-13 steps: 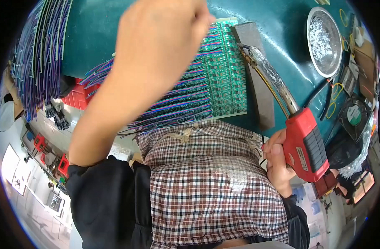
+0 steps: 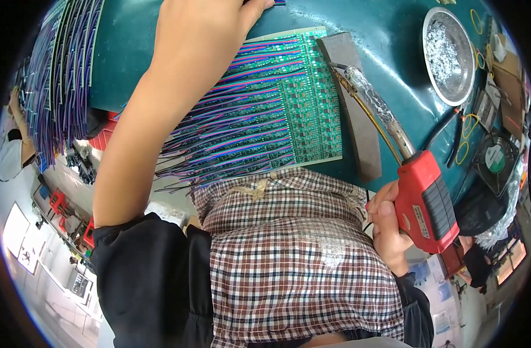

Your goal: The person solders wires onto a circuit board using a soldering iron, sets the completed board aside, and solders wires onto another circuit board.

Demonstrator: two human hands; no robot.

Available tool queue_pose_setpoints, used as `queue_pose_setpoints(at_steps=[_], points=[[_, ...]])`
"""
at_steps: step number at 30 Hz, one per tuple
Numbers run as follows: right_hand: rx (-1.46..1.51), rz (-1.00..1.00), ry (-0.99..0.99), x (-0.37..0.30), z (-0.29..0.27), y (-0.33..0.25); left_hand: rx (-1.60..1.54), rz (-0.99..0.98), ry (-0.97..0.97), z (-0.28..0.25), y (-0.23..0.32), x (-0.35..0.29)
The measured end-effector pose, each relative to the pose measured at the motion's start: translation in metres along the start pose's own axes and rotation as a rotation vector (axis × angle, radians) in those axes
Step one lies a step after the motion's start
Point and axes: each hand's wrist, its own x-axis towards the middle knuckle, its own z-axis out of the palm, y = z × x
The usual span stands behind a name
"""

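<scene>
My left hand (image 2: 204, 29) reaches over the far side of the bench, its fingertips partly cut off by the top edge. Thumb and fingers are closed, and short blue and red wires (image 2: 280, 2) stick out past the thumb tip. In my right hand (image 2: 387, 223) is a red soldering gun (image 2: 419, 200) with a black grip and a brass feed tube. Its tip rests over a grey bar (image 2: 358, 122). Left of that bar lies a green circuit board panel (image 2: 312, 110), with rows of blue, red and black wires (image 2: 236, 124) running leftward from it.
A metal bowl (image 2: 471, 75) of silvery scraps stands at the far right. Near it lie dark-handled pliers (image 2: 445, 130), yellow rubber bands (image 2: 463, 152) and a small black fan (image 2: 496, 159). More wired boards (image 2: 68, 64) are stacked far left, with another person's arm (image 2: 23, 124) beyond.
My left hand has moved up and left, uncovering more of the wires on the panel. The panel has shifted slightly left. My right hand and the soldering gun are nearly still.
</scene>
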Motion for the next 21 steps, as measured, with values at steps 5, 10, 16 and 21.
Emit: queue_pose_setpoints(at_steps=[5,10,16,21], points=[[-0.023,-0.022,0.008,0.001,0.001,0.001,-0.137,-0.260,-0.022,-0.011,0.021,0.003],[-0.002,-0.009,0.000,-0.001,0.000,0.000,-0.186,-0.242,-0.133,-0.012,0.036,-0.028],[-0.177,-0.068,-0.095,-0.001,-0.006,-0.001,-0.186,-0.297,-0.233,0.007,0.051,-0.048],[-0.159,0.019,-0.107,-0.007,-0.003,0.005,-0.121,-0.310,-0.212,0.015,0.051,-0.048]])
